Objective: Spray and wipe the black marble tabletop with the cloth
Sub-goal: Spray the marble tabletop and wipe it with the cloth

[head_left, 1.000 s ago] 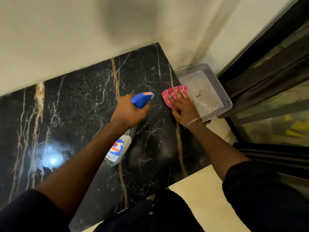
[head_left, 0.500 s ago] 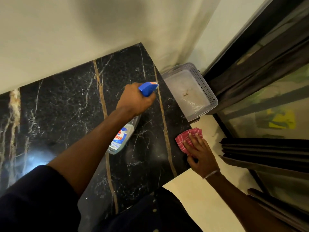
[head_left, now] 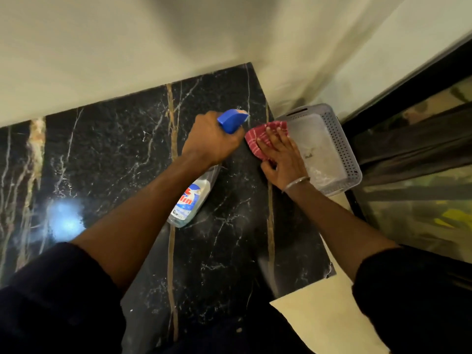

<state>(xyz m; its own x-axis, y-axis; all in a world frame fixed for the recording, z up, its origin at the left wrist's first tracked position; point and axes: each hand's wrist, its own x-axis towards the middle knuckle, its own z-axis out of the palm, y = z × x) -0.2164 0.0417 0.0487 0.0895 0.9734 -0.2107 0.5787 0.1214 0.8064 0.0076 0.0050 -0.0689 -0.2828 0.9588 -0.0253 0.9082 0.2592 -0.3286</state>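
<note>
Standing at the right end of the black marble tabletop (head_left: pixel 115 149), a grey perforated basket (head_left: pixel 350 159) held a few small brownish specks on its pale floor. The spray bottle (head_left: pixel 190 200) hung tilted over the marble, and its fill level could not be told. The left hand (head_left: pixel 212 141) had its fingers curled round the bottle's neck, under the blue trigger head. The red checked cloth (head_left: pixel 256 140) lay at the tabletop's far right edge, just beside the basket. The right hand (head_left: pixel 283 160) pressed it flat with straight, spread fingers, the cloth's far edge showing beyond the fingertips.
</note>
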